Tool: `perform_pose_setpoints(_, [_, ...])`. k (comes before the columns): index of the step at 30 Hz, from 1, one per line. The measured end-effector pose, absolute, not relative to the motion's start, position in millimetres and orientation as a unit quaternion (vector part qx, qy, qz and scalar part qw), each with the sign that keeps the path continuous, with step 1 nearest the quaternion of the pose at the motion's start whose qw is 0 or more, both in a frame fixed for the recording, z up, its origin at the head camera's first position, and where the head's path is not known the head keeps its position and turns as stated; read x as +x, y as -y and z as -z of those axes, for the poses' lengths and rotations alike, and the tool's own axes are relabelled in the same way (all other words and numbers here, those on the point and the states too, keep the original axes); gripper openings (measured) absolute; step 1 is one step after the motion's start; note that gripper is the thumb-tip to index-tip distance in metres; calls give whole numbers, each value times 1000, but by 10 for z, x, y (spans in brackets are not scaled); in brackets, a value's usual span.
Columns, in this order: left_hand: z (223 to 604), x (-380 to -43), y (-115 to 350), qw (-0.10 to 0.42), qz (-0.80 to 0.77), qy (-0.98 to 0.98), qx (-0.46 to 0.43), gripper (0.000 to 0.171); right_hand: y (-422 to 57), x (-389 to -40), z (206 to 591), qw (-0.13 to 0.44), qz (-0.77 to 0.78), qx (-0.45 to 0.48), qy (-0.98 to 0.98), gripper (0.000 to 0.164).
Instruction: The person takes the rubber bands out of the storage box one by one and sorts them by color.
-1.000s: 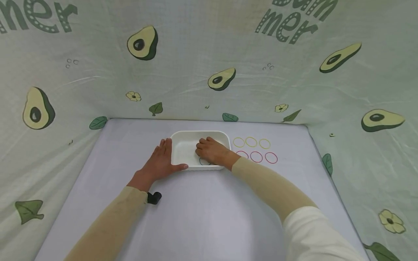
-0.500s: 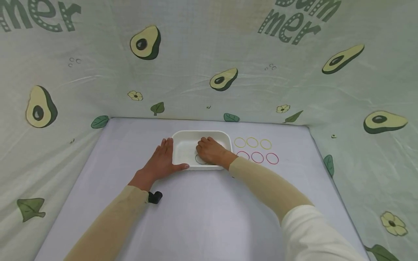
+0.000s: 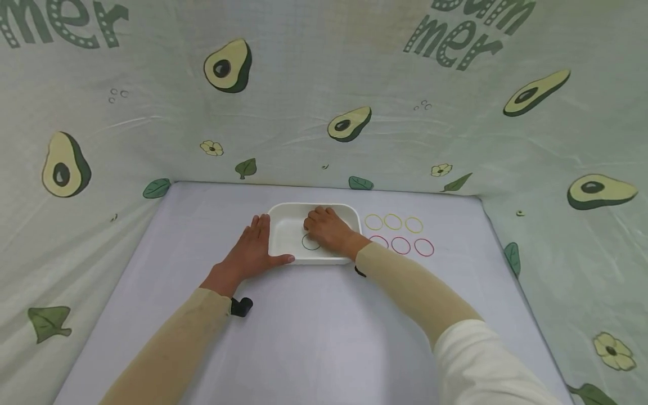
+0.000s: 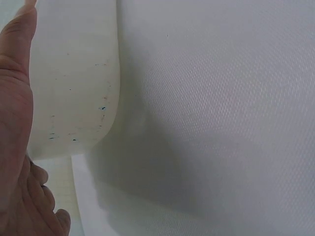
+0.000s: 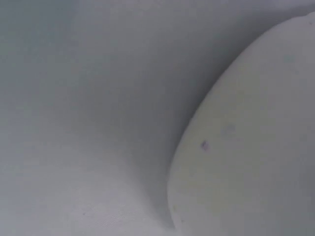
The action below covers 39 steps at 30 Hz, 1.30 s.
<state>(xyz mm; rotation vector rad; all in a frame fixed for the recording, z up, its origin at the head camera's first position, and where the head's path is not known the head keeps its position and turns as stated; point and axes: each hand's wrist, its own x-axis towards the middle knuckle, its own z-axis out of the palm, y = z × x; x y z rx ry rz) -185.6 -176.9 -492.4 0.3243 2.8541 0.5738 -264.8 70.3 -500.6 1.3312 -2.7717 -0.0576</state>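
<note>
A white plastic tray [image 3: 283, 260] stands toward the back of the table. My left hand [image 3: 248, 250] rests at its left front corner, fingers straight along the side and thumb along the front edge; in the left wrist view the hand [image 4: 17, 132] lies against the tray wall [image 4: 76, 78]. My right hand [image 3: 329, 232] reaches into the tray with bent fingers, palm down. A thin dark ring [image 3: 303, 245] shows under its fingertips, partly covered by the hand. I cannot tell whether the fingers pinch the ring. The right wrist view shows just the tray's outer wall [image 5: 251, 147].
Right of the tray lie two rows of thin rings, yellow rings [image 3: 373, 229] behind and red rings [image 3: 401, 253] in front, one red ring partly behind my right wrist. A white cloth [image 3: 304, 337] covers the table. An avocado-print curtain [image 3: 283, 124] closes the back and sides.
The dark ring has shifted left and slightly back in the tray, and more of it shows. My right hand has drawn slightly back toward the tray's far side. The left hand keeps its place.
</note>
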Motion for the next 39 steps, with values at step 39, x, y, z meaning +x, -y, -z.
perform_pose_setpoints(39, [4897,-1837,1798,110,-204,-966,115,136,-668,-2674,5033,100,161,437,879,13])
